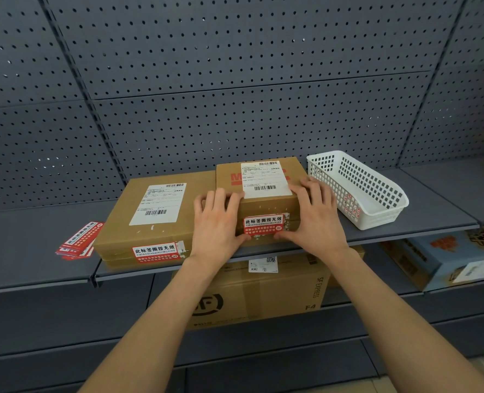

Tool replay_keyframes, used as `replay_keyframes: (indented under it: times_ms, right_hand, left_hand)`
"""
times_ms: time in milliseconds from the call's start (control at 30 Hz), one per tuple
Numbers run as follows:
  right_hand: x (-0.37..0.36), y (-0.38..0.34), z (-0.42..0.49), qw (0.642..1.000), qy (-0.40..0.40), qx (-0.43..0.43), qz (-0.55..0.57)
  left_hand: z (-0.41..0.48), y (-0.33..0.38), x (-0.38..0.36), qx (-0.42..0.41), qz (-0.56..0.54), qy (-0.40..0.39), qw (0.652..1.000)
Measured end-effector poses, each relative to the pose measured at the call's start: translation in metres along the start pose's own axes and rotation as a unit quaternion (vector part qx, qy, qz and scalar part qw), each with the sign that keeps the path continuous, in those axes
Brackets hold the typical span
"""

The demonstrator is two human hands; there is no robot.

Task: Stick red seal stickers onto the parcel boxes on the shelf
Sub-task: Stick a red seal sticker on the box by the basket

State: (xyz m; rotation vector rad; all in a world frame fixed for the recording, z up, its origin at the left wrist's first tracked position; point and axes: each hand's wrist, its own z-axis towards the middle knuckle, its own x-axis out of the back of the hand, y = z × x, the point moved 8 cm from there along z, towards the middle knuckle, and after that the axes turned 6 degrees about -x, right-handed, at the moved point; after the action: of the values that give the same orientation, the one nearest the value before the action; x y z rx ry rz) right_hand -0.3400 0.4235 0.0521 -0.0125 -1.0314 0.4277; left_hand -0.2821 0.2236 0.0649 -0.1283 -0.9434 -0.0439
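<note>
Apparently finishing the press-down, the left hand [216,222] and right hand [317,219] lie open, fingers spread on the smaller brown cardboard parcel box [266,207] on the grey metal shelf [433,199], thumbs pressing both ends of its red seal sticker [263,224]; next, probably a clean lift-off.

Sticker stack [79,241] left of boxes [123,232]; basket [357,180] right.
</note>
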Motion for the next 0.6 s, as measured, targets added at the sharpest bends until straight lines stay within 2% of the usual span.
replay_keyframes:
  times_ms: [600]
  right_hand:
    - [0.0012,0.0029,0.0009,1.0,-0.003,0.011,0.006]
  left_hand:
    - [-0.0005,-0.0001,-0.0001,-0.014,0.002,0.001,1.0]
